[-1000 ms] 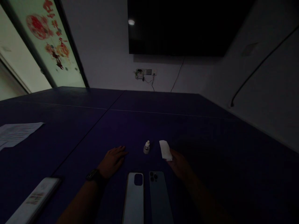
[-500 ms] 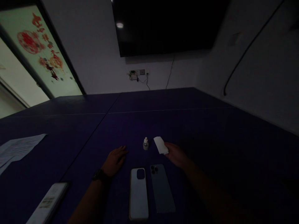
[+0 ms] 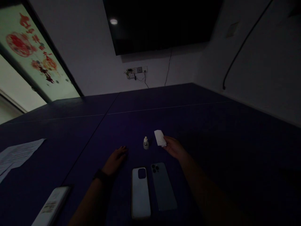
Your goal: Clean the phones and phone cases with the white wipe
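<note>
Centre: white paper (image 3: 159,137), pinched by its edge in my right hand (image 3: 174,147), leaving most uncovered. Left of centre: my left hand (image 3: 115,160), holding nothing, probably resting for support.

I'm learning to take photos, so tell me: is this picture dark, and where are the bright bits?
Head view: dim overall, the purple table darkest towards the right; head view: brightest at the decorated glass panel, top left; head view: a white glare spot on the black screen; head view: the right hand looks shadowy, its white piece paler.
</note>
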Available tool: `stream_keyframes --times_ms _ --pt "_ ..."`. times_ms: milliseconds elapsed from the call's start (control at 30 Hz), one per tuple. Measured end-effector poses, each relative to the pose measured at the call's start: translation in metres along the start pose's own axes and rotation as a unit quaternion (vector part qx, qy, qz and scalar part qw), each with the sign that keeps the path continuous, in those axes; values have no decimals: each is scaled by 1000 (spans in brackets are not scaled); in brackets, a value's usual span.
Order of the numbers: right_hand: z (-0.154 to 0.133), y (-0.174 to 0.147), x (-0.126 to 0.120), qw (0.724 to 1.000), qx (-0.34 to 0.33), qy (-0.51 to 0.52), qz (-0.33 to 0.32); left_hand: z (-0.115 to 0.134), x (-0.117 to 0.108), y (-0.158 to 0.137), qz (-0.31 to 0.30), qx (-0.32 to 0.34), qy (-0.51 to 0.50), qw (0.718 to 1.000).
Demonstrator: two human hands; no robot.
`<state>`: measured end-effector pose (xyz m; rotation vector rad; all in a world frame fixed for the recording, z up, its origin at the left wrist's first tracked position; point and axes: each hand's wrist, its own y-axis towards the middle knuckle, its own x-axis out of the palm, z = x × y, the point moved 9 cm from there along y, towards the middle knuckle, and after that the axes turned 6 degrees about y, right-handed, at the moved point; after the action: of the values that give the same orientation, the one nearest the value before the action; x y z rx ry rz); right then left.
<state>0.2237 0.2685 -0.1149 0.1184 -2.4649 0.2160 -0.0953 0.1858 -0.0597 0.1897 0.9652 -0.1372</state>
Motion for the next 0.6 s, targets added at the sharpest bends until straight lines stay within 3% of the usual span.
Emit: stream_keyframes --times_ms 100,167,233,367,467,600 --pt "1 1 1 1000 13 -9 -10 18 -8 13 -41 -46 -138 988" --pt "1 1 2 1000 20 -12 -13 41 -22 27 -9 -47 -197 979" --pt "1 1 2 999 25 -13 -14 71 -35 42 34 -1 -217 976" --pt "-2 -1 5 999 28 -15 -15 118 -24 68 -2 79 -253 964" --pt "-4 -2 8 999 25 -17 -17 125 -6 80 -41 95 -259 960" --pt "-3 -2 8 1000 23 -11 -16 114 13 86 -51 82 -267 959"
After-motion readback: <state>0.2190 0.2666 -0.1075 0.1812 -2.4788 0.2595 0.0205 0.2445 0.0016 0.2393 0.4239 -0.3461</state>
